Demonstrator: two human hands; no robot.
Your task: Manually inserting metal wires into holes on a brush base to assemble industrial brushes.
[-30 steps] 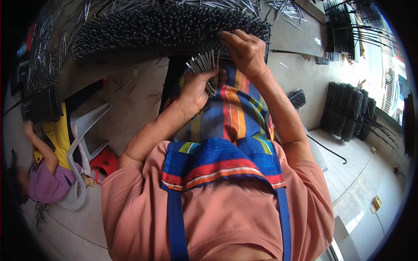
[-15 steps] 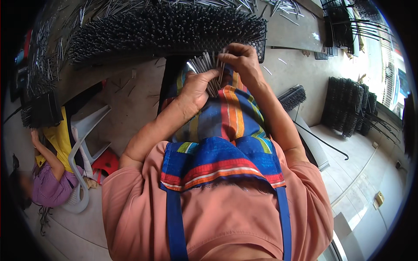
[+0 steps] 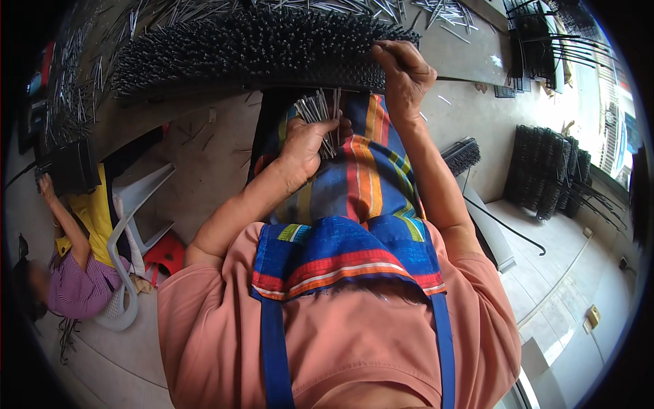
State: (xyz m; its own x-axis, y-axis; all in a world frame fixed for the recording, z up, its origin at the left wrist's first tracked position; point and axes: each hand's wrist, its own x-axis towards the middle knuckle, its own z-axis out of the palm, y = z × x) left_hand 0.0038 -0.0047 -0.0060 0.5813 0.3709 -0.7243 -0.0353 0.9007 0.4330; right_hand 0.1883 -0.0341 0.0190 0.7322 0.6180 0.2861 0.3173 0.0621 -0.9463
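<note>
My left hand [image 3: 302, 148] is closed round a bundle of thin grey rods [image 3: 313, 106] above my lap, their ends fanning upward. One rod stands a little apart on the bundle's right side. My right hand [image 3: 410, 76] is raised at the right end of a long black perforated rack [image 3: 368, 72]. Its thumb and fingers are pinched together; whether a rod is between them I cannot make out. Dark pin-like rods [image 3: 259, 48] crowd most of the rack, standing on end, while fewer show along its near right part.
Loose rods [image 3: 449, 15] lie scattered on the table behind the rack. On the floor to the right are stacked black bristly racks [image 3: 545, 170] and a long hooked rod [image 3: 507, 225]. At left another person [image 3: 82, 283] works beside a white plastic chair [image 3: 126, 273].
My right hand has left the rod bundle and moved up and right to the rack's right end. My left hand still grips the bundle, slightly further left and lower.
</note>
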